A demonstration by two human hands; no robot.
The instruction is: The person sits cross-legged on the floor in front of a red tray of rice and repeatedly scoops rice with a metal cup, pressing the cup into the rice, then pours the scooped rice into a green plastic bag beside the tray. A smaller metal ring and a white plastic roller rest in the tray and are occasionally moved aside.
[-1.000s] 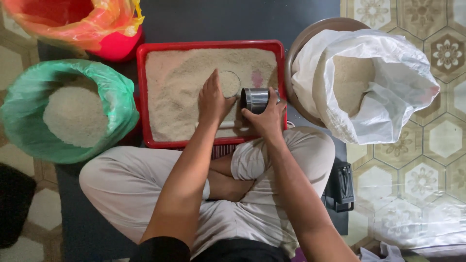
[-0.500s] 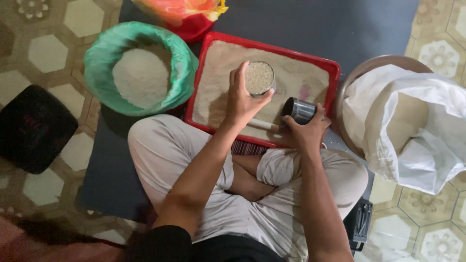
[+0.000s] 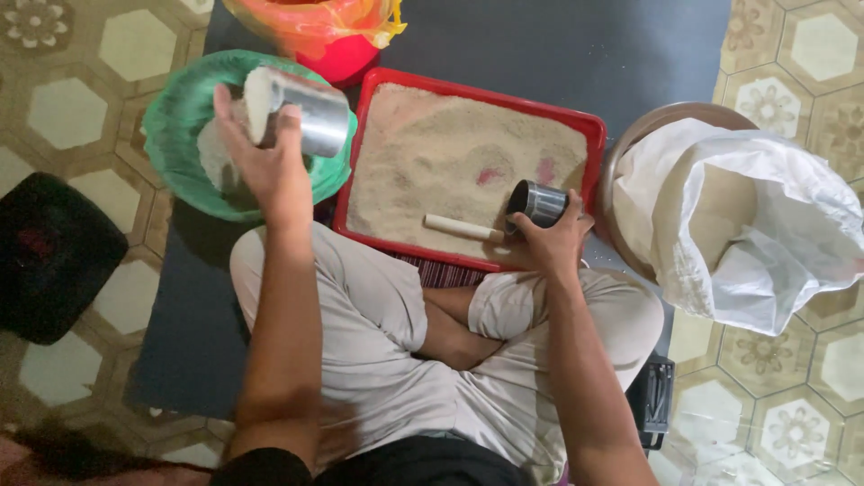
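My left hand (image 3: 266, 162) holds a metal cup (image 3: 301, 110) full of pale grain, tipped on its side over the green-lined basin (image 3: 175, 135) of grain at the left. My right hand (image 3: 551, 238) grips a second, empty metal cup (image 3: 537, 202) at the near right corner of the red tray (image 3: 468, 90), which is spread with sandy grain. A short wooden stick (image 3: 461, 227) lies in the tray beside that cup. I sit cross-legged behind the tray.
A white sack (image 3: 765, 225) of grain sits in a brown basin (image 3: 684, 117) at the right. A red bucket with an orange bag (image 3: 324, 31) stands beyond the tray. A black cushion (image 3: 49, 256) lies on the tiled floor at the left.
My left hand has carried the filled cup from over the tray leftward to the green basin and tilted it. My right hand stays with the empty cup at the tray's near right corner.
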